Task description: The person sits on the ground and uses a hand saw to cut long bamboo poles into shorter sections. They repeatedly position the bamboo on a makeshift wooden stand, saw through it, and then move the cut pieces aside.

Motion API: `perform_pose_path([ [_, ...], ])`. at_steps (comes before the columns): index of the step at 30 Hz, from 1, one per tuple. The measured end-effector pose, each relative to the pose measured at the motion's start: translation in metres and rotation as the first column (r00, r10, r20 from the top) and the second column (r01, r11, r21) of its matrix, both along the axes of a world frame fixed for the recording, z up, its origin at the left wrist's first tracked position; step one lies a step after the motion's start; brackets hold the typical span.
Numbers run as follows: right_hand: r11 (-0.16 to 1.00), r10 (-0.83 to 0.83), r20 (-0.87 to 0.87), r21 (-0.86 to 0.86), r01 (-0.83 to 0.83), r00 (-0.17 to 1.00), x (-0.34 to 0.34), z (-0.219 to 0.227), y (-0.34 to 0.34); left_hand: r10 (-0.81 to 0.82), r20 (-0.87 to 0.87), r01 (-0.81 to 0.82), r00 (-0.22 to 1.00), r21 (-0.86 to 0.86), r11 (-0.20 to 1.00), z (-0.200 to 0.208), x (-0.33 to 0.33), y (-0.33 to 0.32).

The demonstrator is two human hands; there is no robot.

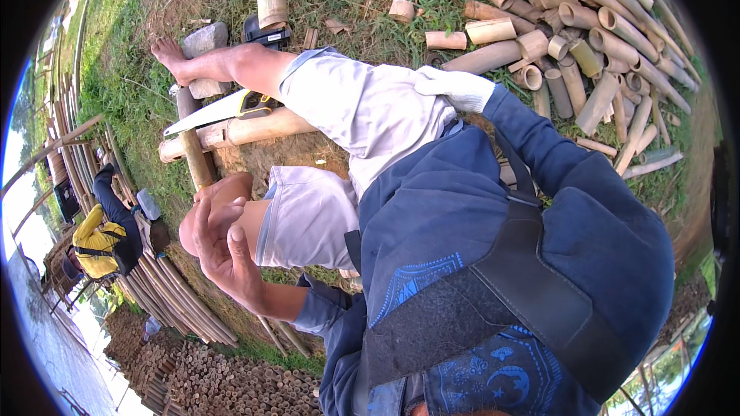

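One handsaw (220, 110): it is lying flat across the bamboo pole (258, 127), upper left of centre. The pale blade is pointing left and the yellow-and-black handle is sitting toward the thigh. No hand is gripping it.
Bamboo pole: it is resting on bare brown earth, and it is smooth, tan and round, so it is offering the saw only a narrow curved seat.
Left hand (223, 250): it is hovering empty at lower left of centre, just beside the bent knee, with fingers loosely spread. It is well apart from the saw.
Right hand (459, 86): it is showing only as white knitted cloth against the pale shorts, upper centre. The fingers are hiding, so I cannot tell the grip.
Risk, slipping: the unheld saw is likely balancing loosely, and a nudge from the leg could be tipping it off the pole.
Risk, cutting: the bare foot (169, 54) is resting by a grey stone (204, 38) near the blade tip, so a sliding toothed edge could be catching skin.
Risk, rolling: the round pole may be turning underfoot on the loose soil.
Bamboo offcuts (570, 38): hollow, cut tubes are piling up at upper right on the grass.
Another person (96, 243): wearing yellow, this person is crouching at far left beside long stacked poles (177, 300).
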State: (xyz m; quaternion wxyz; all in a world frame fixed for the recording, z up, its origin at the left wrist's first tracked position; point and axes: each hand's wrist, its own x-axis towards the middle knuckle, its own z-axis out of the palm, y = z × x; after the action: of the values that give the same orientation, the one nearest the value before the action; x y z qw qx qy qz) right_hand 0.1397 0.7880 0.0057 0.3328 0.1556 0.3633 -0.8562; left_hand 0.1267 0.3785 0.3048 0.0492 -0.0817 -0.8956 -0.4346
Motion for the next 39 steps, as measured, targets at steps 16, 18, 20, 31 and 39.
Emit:
perform_pose_path([
  [16, 0.663, 0.502, -0.282, 0.732, -0.154, 0.818, -0.059, -0.026, 0.050, 0.761, -0.250, -0.480, 0.598, 0.649, 0.590, -0.004, 0.037, -0.171],
  [18, 0.611, 0.455, -0.377, 0.791, 0.025, 0.806, -0.088, 0.006, 0.042, 0.843, -0.053, -0.563, 0.535, 0.722, 0.403, -0.064, 0.046, -0.234],
  [20, 0.619, 0.322, -0.539, 0.742, 0.258, 0.778, -0.126, 0.053, -0.003, 0.857, 0.171, -0.632, 0.486, 0.747, 0.209, -0.138, 0.059, -0.291],
  [31, 0.550, 0.768, -0.480, 0.834, -0.051, 0.424, -0.414, 0.036, -0.466, 0.657, 0.724, -0.463, 0.211, 0.666, -0.585, -0.360, 0.030, -0.451],
  [39, 0.721, 0.589, -0.562, 0.690, -0.064, 0.580, -0.481, -0.045, -0.587, 0.779, 0.612, -0.310, 0.138, 0.774, -0.553, -0.382, 0.045, -0.493],
])
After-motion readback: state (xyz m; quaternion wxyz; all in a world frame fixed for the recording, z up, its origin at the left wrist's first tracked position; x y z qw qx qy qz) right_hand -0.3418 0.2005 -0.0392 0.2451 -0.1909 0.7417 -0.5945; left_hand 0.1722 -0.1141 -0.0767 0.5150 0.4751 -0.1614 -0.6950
